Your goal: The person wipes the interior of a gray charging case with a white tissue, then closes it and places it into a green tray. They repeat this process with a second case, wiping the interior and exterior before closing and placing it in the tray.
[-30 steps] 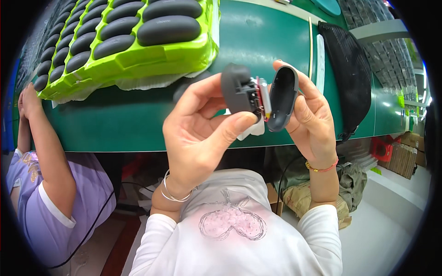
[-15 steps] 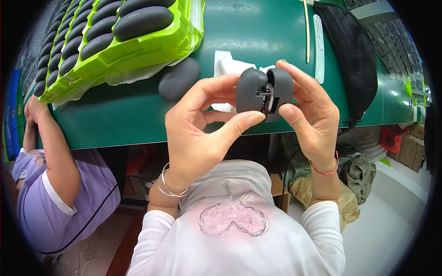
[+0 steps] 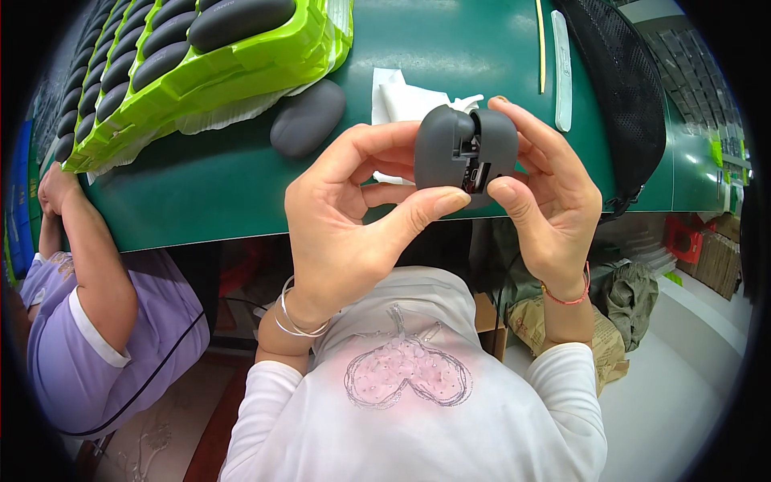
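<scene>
Nearest is the white top [image 3: 401,438] of the person, with a pink pattern on its front. Silver bangles [image 3: 293,312] circle the left wrist, and a red bracelet [image 3: 580,287] the right one. To the left sits a co-worker in a purple top [image 3: 120,353].

The left hand [image 3: 341,213] is half closed, with thumb and fingers gripping the left half of a dark grey rounded casing [image 3: 435,153]. The right hand [image 3: 556,201] is curved in the same way and holds the right half, its thumb at the lower edge. The casing is in the middle, raised above the near part of the green table [image 3: 177,221]. A narrow gap runs between its halves, and some small inner parts show there; whether the halves touch deeper inside, I cannot tell.

Beyond the left hand, one loose dark grey oval shell [image 3: 307,120] lies on the table. A white tissue [image 3: 405,100] lies behind the casing, partly hidden. To the right, a black mesh bag [image 3: 630,104] rests near a white strip [image 3: 562,76] and a thin yellow stick [image 3: 541,48]. At far left, a lime-green tray [image 3: 201,90] carries rows of similar shells [image 3: 241,22].
</scene>
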### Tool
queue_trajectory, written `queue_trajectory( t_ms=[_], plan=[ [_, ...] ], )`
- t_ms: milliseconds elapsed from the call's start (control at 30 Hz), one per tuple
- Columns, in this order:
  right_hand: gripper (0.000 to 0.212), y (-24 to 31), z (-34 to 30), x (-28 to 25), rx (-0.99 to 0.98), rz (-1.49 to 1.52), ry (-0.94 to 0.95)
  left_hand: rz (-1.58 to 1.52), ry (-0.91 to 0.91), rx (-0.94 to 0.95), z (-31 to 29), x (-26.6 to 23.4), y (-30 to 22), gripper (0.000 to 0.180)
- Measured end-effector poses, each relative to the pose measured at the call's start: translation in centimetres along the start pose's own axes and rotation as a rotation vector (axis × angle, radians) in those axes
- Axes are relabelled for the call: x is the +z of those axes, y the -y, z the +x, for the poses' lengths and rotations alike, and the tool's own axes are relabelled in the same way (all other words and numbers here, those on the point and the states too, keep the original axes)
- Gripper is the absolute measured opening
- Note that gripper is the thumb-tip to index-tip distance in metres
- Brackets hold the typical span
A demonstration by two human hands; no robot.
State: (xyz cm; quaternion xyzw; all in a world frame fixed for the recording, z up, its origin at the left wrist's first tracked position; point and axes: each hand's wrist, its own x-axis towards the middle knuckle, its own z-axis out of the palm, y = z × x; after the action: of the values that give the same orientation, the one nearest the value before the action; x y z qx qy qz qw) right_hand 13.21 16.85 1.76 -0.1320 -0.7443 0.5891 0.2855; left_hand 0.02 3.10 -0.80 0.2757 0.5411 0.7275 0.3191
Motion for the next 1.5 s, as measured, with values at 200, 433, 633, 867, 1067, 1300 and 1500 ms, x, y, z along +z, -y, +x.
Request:
queue_trajectory(
  t_ms=[200,433,633,867,1067,1300,1500],
  plan=[
    [0.061,0.4,0.1,0.3,0.152,0.094,0.014,-0.024,-0.005,-0.064,-0.2,-0.6,0.0,0.049],
    [0.065,-0.4,-0.2,0.0,0.208,0.25,0.006,-0.243,-0.014,-0.029,-0.3,-0.5,0.1,0.05],
    [0.055,-0.6,-0.1,0.6,0.062,0.105,-0.012,-0.004,0.014,0.101,-0.1,-1.2,1.8,0.047],
    [0.049,-0.6,-0.7,1.0,-0.02,-0.039,-0.004,-0.046,0.03,-0.019,-0.4,-0.2,1.0,0.042],
    [0.048,-0.4,-0.5,1.2,-0.026,-0.055,-0.026,-0.02,0.041,0.025,-0.2,-0.4,1.3,0.042],
    [0.046,0.1,-0.7,1.5,-0.026,-0.085,-0.016,0.059,0.098,0.03,-0.3,-0.9,0.7,0.039],
    [0.047,-0.6,-0.7,1.8,-0.105,-0.139,-0.067,0.095,0.057,-0.01,0.1,0.2,-0.9,0.039]
  ],
)
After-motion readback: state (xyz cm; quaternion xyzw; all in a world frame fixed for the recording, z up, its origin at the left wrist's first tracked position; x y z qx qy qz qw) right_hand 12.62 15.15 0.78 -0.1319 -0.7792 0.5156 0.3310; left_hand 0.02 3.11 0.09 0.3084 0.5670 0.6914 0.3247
